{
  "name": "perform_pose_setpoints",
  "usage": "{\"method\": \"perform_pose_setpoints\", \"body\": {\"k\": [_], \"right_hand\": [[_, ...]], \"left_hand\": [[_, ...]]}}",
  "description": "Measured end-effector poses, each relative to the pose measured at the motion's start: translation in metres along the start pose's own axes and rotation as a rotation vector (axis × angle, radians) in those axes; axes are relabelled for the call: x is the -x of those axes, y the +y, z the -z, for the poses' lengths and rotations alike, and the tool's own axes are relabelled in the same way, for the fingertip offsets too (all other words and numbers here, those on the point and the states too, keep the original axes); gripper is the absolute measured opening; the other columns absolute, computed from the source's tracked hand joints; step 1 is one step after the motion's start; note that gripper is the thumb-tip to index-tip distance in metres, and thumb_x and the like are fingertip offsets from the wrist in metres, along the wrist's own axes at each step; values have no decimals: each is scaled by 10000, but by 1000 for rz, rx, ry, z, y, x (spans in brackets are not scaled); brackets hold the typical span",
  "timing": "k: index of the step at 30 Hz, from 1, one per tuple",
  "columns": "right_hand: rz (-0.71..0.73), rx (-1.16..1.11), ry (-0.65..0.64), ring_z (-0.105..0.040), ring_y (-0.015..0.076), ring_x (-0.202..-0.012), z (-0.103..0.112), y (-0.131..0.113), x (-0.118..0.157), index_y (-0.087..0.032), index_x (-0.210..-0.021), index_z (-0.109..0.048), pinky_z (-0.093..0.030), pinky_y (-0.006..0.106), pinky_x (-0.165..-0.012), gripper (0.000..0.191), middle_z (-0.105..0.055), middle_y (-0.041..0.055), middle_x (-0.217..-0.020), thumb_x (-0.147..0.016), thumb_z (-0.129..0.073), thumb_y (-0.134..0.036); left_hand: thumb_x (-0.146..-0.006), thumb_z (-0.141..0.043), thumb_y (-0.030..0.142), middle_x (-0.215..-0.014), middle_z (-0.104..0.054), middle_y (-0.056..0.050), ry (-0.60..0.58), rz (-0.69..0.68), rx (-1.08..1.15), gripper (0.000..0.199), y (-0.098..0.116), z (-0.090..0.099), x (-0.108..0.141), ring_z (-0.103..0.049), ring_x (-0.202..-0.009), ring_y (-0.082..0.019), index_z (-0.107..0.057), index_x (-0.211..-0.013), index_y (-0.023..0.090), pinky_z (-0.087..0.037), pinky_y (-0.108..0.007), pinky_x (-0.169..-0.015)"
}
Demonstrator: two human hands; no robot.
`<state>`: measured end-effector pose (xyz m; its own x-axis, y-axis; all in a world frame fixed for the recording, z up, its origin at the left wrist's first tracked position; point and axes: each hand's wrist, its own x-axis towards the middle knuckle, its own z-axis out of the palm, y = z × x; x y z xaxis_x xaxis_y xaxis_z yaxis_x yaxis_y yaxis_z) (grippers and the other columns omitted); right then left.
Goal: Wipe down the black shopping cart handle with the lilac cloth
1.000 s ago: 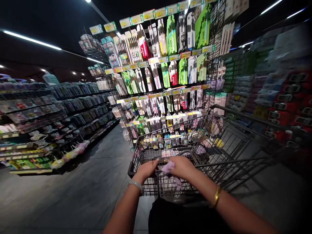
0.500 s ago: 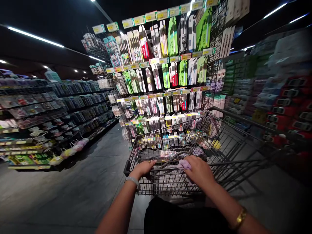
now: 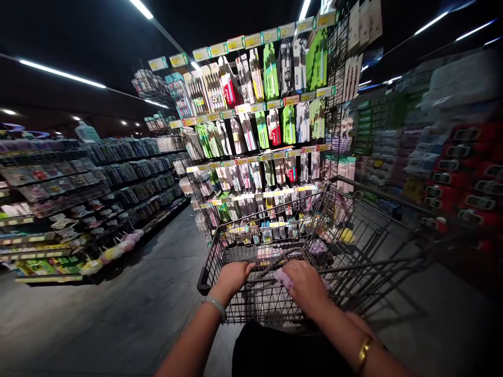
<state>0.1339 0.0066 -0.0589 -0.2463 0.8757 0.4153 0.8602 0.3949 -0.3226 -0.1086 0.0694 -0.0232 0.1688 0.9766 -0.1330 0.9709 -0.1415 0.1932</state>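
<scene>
A dark wire shopping cart (image 3: 205, 272) stands right in front of me. My left hand (image 3: 231, 277), with a pale bangle at the wrist, is closed over the cart's near top rail, thumb lying along it. Farther right on the same side, my right hand (image 3: 305, 283) is closed around a crumpled lilac cloth (image 3: 283, 278) and rests at the rail. Soft lilac folds stick out past its fingers, and the rest is hidden in the palm. Inside the basket, a pinkish-white package (image 3: 269, 253) shows beyond the rail.
A rack of packaged toothbrushes (image 3: 271, 73) rises just past the cart. Shelves of hanging goods (image 3: 129, 183) line the left, along a grey floor aisle (image 3: 157, 272). Stacked red containers (image 3: 451, 178) stand at the right, blurred. A second cart-like frame (image 3: 377, 262) adjoins on the right.
The toothbrush rack sits slightly lower and farther left in view. My right hand, still around the lilac cloth, has shifted a little left toward my left hand, which stays on the rail.
</scene>
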Motion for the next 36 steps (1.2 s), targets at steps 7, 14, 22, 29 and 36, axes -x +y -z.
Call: {"method": "perform_pose_setpoints", "body": {"k": [7,14,22,29,36], "right_hand": [[212,-101,-37,-497,230,-1124,3,14,11,-256,-1054,-658,-378,371,-969,383,-641,33,-1195,-739,-557,-62],[-20,-2,47,-478,260,-1104,12,22,17,-227,-1086,-659,-344,402,-997,402,-633,70,-1187,-721,-575,-84],[18,-128,-253,-563,182,-940,39,30,-11,-245,-1009,-679,-394,284,-829,255,-655,21,-1024,-767,-619,-191],[73,56,-80,-481,252,-1143,32,20,9,-210,-1179,-626,-314,384,-1031,409,-616,92,-1228,-778,-609,-128],[-120,34,-113,-526,222,-953,62,62,11,-219,-999,-673,-377,336,-867,197,-648,59,-1021,-827,-577,-230]], "left_hand": [[-927,20,714,-1030,-759,-120,39,-131,76,926,76,-18,-8,-697,-987,-299,-754,-1017,214,-500,-369,-835],[-879,5,782,-1090,-752,-130,-15,-81,39,952,75,-24,-15,-688,-1053,-321,-738,-1109,233,-507,-395,-874],[-838,15,828,-1083,-751,-155,-85,-5,54,1002,73,-18,-17,-694,-1026,-319,-744,-992,192,-512,-378,-845],[-839,-57,847,-1051,-757,-166,-145,32,65,964,81,-12,-18,-695,-1031,-310,-731,-937,166,-508,-344,-847],[-838,-60,852,-895,-771,-114,-158,43,89,928,79,-16,-20,-709,-917,-298,-709,-855,189,-505,-336,-778]]}}
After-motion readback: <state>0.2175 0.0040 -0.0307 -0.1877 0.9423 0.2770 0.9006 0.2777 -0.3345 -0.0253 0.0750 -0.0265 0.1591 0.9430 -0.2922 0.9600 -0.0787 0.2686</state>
